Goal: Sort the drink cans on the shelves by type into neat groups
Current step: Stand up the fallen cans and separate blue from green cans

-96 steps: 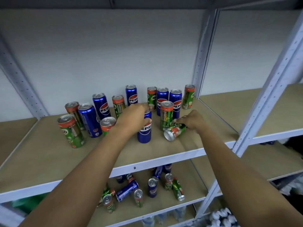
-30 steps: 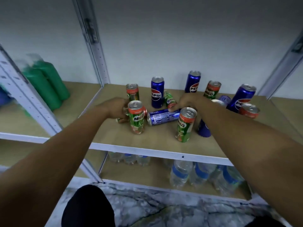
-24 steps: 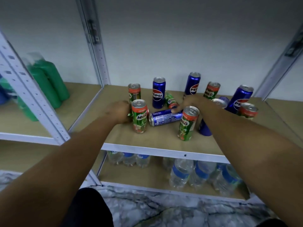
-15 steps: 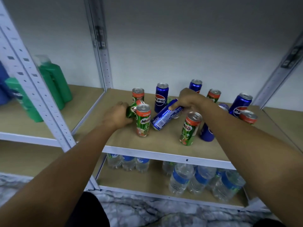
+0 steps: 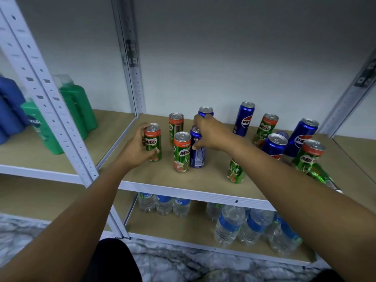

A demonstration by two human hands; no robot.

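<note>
Green and blue cans remain mixed on the shelf (image 5: pixel 183 186); left hand (image 5: pixel 136 148) grasps a green can (image 5: pixel 153 142), right hand (image 5: pixel 211 133) a blue can (image 5: pixel 197 154). Most sorting remains.

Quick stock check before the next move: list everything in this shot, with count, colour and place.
Milo cans: six upright, green and orange, spread across the can shelf; one more lying down at far right.
Pepsi cans: at least five upright, blue, mid to right of that shelf; a sixth blue top shows behind them.
Can shelf: one, tan board with white edge, centre.
Water bottles: about nine, clear with blue labels, shelf below.
Green bottles: about three, left bay.
Blue bottles: at least two, far left edge.
Shelf uprights: white perforated metal.
Floor: grey marbled.
Left hand: around the leftmost Milo can.
Right hand: gripping an upright Pepsi can.
</note>
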